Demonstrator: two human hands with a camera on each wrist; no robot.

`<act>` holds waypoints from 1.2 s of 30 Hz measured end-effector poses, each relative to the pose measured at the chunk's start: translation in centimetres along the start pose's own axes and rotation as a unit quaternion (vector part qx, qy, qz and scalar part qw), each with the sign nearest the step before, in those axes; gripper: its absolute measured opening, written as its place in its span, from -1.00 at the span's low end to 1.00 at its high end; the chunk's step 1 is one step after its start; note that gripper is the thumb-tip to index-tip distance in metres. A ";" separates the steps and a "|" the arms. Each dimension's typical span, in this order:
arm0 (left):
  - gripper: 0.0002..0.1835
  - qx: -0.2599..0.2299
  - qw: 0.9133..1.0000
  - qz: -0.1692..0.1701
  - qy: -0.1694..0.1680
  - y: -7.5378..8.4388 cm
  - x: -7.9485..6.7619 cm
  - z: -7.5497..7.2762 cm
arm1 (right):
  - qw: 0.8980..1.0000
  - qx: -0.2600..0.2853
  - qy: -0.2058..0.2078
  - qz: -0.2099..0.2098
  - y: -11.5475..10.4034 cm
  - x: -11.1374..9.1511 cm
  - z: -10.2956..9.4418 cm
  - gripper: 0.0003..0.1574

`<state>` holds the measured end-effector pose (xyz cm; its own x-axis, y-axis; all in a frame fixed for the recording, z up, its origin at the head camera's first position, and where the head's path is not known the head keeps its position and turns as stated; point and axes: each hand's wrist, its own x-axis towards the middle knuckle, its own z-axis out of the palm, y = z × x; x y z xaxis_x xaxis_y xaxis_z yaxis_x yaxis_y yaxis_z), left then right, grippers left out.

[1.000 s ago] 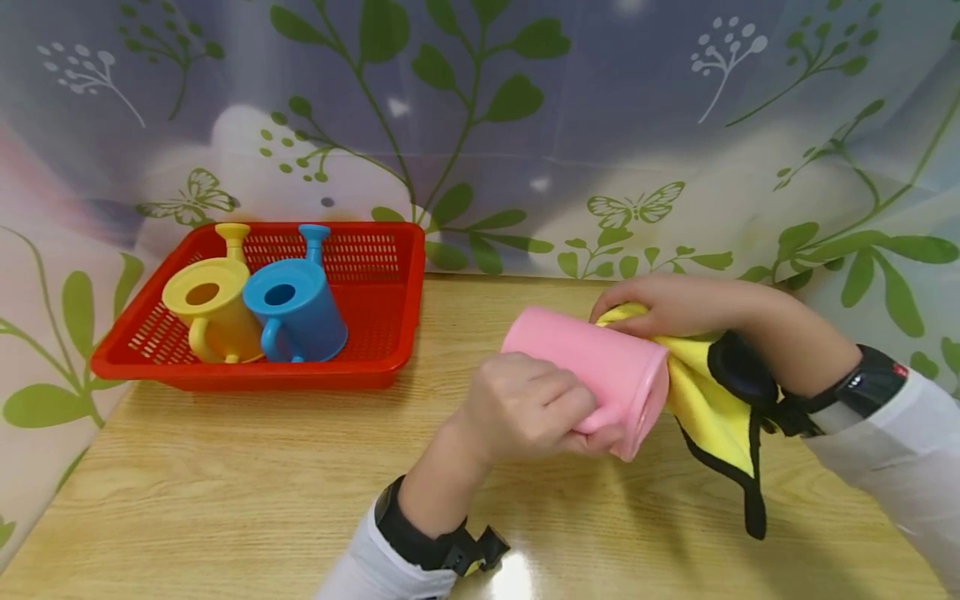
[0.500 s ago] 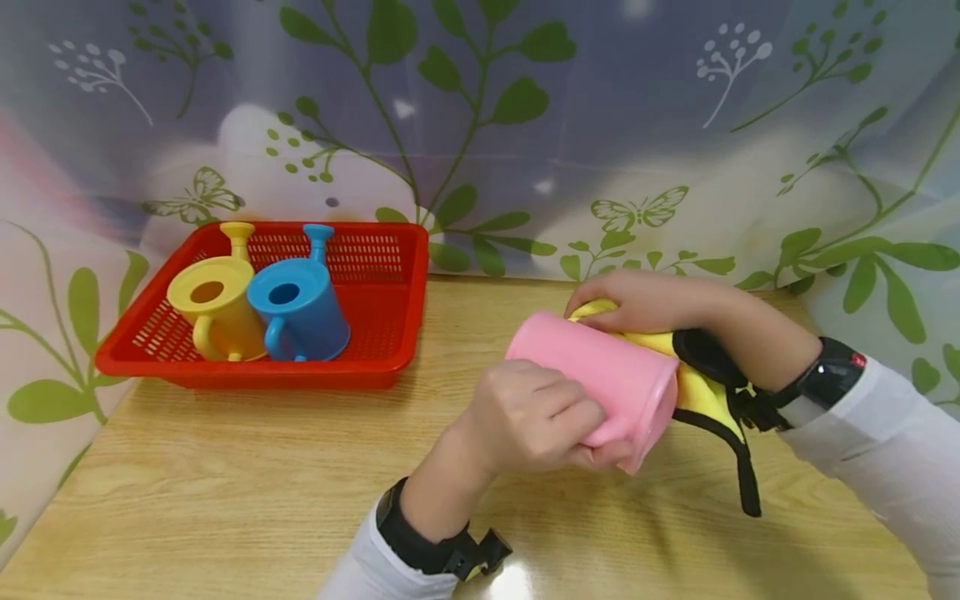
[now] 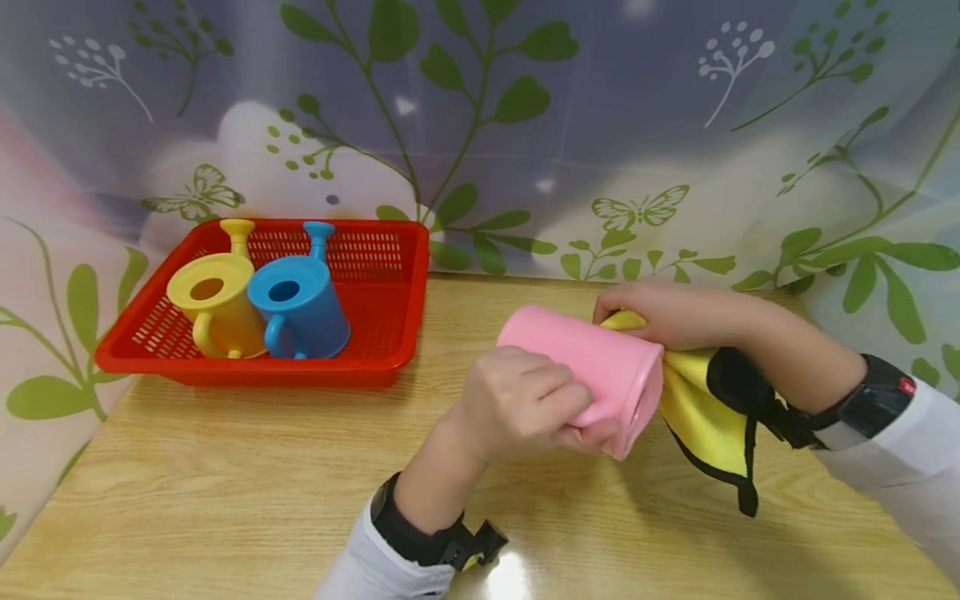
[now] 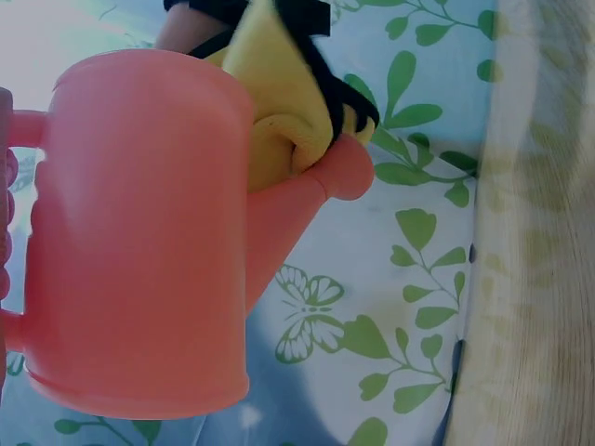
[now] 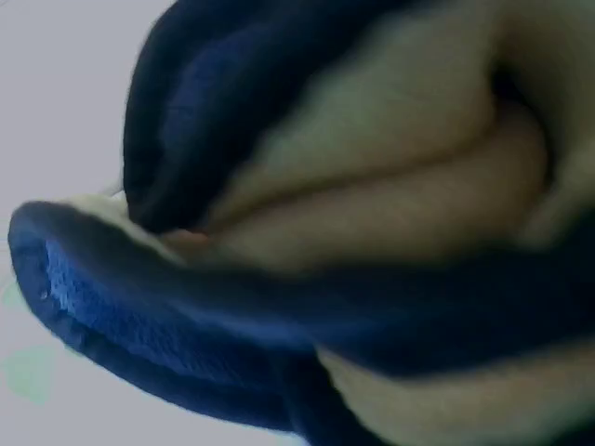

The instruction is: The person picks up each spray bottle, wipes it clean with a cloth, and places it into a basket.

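My left hand (image 3: 525,404) grips the handle of a pink watering can (image 3: 585,354), which is tipped on its side above the table. Its spout (image 4: 284,228) shows in the left wrist view, with a yellow cloth (image 4: 279,102) lying against it near the rose. On the far side of the can, my right hand (image 3: 678,312) holds this black-edged cloth, whose loose corner hangs down at the right. Its fingertips are partly hidden by the can and the cloth. Folds of the cloth (image 5: 177,325) fill much of the right wrist view.
A red plastic basket (image 3: 367,371) stands at the back left of the wooden table (image 3: 247,492). In it are a yellow watering can (image 3: 225,304) and a blue watering can (image 3: 307,308), side by side. A leaf-patterned curtain (image 3: 630,108) hangs right behind the table.
My right hand and the cloth moved left along the can, then back to the right. The pink watering can has shifted slightly with them; the basket stays put.
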<state>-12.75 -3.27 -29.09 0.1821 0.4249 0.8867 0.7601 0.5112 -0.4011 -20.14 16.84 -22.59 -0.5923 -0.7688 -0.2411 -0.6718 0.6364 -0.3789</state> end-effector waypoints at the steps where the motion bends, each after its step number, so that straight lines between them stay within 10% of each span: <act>1: -0.67 0.000 1.000 -0.002 0.001 -0.1 0.0 0.0 | 1.000 -0.003 0.005 -0.001 0.0 -0.2 0.0 -0.86; 29: -0.64 0.041 0.999 -0.014 0.004 -1.1 -0.3 -0.8 | 0.995 -0.058 0.083 0.019 1.8 -2.4 0.5 -0.88; 36: -0.64 0.047 0.999 -0.019 0.009 -1.3 -0.3 -0.9 | 0.989 -0.059 0.084 0.104 2.3 -2.6 0.0 -0.77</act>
<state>-13.21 -4.66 -28.62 0.1658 0.3911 0.9053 0.7054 0.5945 -0.3860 -20.12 20.30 -22.83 -0.7814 -0.6063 -0.1478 -0.5699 0.7898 -0.2269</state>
